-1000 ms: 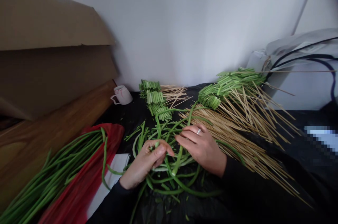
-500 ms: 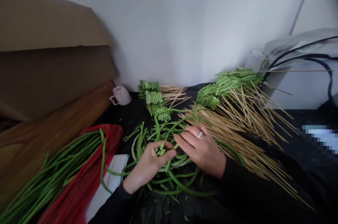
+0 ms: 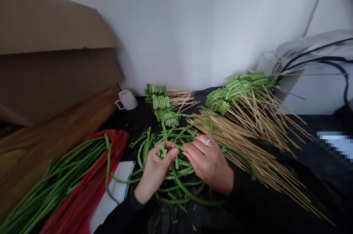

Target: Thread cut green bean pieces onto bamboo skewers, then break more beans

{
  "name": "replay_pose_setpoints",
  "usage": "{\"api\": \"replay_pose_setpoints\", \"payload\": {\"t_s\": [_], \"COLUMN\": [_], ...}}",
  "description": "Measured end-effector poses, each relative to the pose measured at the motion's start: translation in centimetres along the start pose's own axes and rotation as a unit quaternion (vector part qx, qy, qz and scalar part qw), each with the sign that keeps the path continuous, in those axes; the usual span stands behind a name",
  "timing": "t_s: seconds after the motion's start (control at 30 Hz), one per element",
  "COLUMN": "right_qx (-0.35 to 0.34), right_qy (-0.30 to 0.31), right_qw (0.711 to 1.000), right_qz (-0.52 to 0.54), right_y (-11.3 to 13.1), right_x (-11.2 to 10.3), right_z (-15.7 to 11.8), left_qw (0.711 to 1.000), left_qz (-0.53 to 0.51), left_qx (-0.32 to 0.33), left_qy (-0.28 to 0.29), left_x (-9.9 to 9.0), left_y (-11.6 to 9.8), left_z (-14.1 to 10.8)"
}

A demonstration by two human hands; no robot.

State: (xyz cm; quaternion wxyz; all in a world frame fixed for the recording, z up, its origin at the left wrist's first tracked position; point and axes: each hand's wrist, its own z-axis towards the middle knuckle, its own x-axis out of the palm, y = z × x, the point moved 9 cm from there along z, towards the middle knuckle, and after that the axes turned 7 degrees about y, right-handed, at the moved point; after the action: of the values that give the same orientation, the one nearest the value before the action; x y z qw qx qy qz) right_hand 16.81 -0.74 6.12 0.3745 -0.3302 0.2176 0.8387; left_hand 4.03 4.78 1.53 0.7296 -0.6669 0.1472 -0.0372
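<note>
My left hand (image 3: 154,171) is closed around several short green bean pieces (image 3: 163,151), their ends showing between thumb and forefinger. A long green bean (image 3: 180,148) spans the small gap between both hands. Its right part is pinched by the fingertips of my right hand (image 3: 209,164), which wears a ring. Under and around both hands lies a loose tangle of long beans (image 3: 193,199) with some shorter pieces. Behind it, bean pieces threaded on sticks (image 3: 161,102) form a stack. A larger stack of threaded beans (image 3: 242,89) lies farther right.
Bare wooden skewers (image 3: 242,146) spread to the right of my hands. On the left, a red bag (image 3: 79,186) holds long beans (image 3: 55,175) beside a folded white sheet (image 3: 110,190). A mug (image 3: 128,100) stands near the wall, by a large cardboard box (image 3: 55,24).
Both hands have shifted slightly, with my right fingertips lower and closed more tightly on the bean. The bean's far end behind the right hand has swung to the right.
</note>
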Motion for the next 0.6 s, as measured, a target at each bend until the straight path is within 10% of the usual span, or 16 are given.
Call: {"api": "replay_pose_setpoints", "payload": {"t_s": [0.6], "right_qx": [-0.056], "right_qy": [0.107], "right_qw": [0.992], "right_qz": [-0.038], "right_y": [0.3], "right_x": [1.7], "right_z": [0.2], "left_qw": [0.933], "left_qz": [0.298], "left_qx": [0.19], "left_qy": [0.072], "left_x": [0.8], "left_y": [-2.6], "left_z": [-0.3]}}
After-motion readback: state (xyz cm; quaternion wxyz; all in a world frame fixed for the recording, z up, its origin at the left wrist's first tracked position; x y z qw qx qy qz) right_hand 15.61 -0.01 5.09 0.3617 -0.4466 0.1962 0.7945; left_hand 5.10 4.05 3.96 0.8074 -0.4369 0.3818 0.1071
